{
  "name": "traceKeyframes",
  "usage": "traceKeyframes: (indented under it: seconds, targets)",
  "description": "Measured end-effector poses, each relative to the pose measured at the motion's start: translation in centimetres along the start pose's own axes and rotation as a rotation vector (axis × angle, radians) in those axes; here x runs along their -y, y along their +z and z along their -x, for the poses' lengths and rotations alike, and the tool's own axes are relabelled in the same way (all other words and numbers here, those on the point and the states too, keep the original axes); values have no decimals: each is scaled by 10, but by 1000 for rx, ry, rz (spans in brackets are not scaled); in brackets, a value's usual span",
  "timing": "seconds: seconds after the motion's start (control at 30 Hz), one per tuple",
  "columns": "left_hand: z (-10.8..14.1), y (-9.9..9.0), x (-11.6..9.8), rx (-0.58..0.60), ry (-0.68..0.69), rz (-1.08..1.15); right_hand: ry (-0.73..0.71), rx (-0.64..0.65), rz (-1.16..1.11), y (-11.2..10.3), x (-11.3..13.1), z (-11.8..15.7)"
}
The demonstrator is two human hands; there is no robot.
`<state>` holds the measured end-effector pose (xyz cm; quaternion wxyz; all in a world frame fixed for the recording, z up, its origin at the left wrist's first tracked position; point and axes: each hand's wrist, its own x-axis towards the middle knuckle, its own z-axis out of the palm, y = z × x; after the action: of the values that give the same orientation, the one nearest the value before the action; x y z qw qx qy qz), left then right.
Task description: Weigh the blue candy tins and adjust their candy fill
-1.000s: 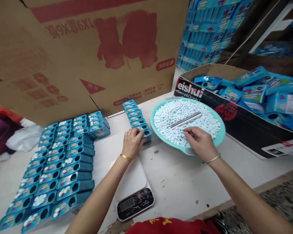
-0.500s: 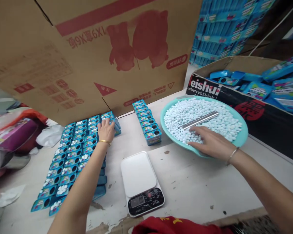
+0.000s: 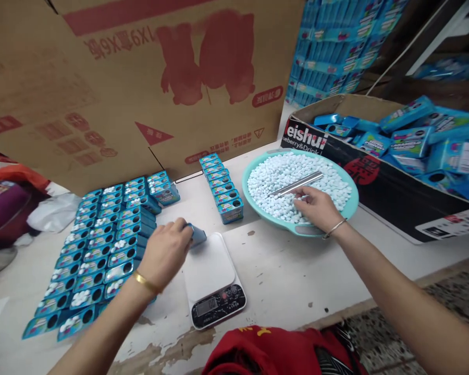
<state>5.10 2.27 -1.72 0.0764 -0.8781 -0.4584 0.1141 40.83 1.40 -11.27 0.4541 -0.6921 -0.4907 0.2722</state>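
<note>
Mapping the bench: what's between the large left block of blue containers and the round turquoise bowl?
Head view: a short row of rectangular blue containers, one blue container in the left hand and, lower in frame, a flat white digital scale.

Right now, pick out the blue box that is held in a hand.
The blue box in the left hand, near the white scale; every other box is ungripped.

1. soft light seems to fall from above on the pale table (image 3: 277, 291).
2. a glint runs along the metal tube (image 3: 297, 184).
3. faint shadow sits under the bowl (image 3: 303, 229).
4. upper right is dim.
5. the left hand (image 3: 168, 250) looks slightly blurred; edges stretch.
</note>
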Motion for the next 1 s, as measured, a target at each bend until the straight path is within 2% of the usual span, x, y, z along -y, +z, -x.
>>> traceKeyframes:
  seconds: [0.1, 0.17, 0.27, 0.33, 0.43, 0.5, 0.67, 0.73, 0.8, 0.9, 1.0]
  targets:
    - [16, -2, -33, 57, 72, 36, 229, -21, -428, -2, 3, -2]
    - [17, 1, -45, 77, 105, 59, 287, 25, -581, -6, 5, -3]
    - [16, 4, -49, 51, 120, 100, 322, 104, -696, -14, 6, 0]
    - [20, 1, -43, -23, 137, 167, 338, 107, -742, -18, 6, 2]
    - [37, -3, -28, -176, 109, 337, 350, 90, -713, -24, 4, 4]
    - [56, -1, -16, -260, 18, 446, 364, 91, -671, -27, 2, 3]
    - [109, 25, -1, -327, -228, 604, 371, 106, -569, -27, 11, 8]
    - [124, 39, -1, -313, -289, 648, 332, 185, -526, -19, 27, 18]
    - [135, 51, -5, -298, -332, 689, 279, 320, -458, -5, 47, 32]
    - [142, 63, -10, -269, -351, 734, 219, 535, -330, 23, 79, 53]
    - [144, 70, -13, -258, -343, 754, 97, 695, -239, 52, 104, 66]
